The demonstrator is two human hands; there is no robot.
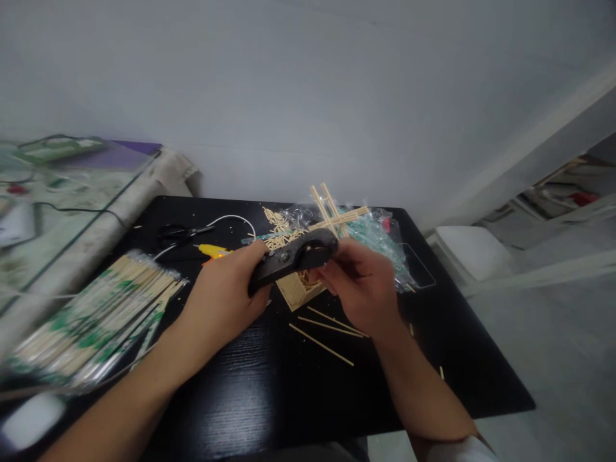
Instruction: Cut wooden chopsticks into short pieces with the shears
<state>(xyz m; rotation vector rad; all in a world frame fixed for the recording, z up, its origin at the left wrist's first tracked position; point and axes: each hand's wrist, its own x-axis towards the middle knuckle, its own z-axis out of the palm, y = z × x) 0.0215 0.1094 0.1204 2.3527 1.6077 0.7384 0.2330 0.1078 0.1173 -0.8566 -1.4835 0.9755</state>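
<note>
My left hand (226, 282) is wrapped round a black hand cutter (293, 256) with a curved jaw and a pivot screw. At the jaw end, my right hand (363, 282) is closed in a pinch. What its fingertips hold is hidden or too small to name. Just below the cutter stands a small wooden stick-built box (298, 292), partly covered by my hands. Behind the hands, crossed wooden sticks (332, 212) rise above a heap of short cut pieces (279, 234). Several loose thin sticks (327, 346) lie on the black table (255, 398) in front.
Wrapped chopsticks (96, 321) lie at the left. A yellow glue gun (212, 251) with a white cable and black scissors (180, 232) sit behind my left hand. Crumpled plastic wrappers (380, 244) are at the back right. A glass-topped surface (58, 192) adjoins the left side.
</note>
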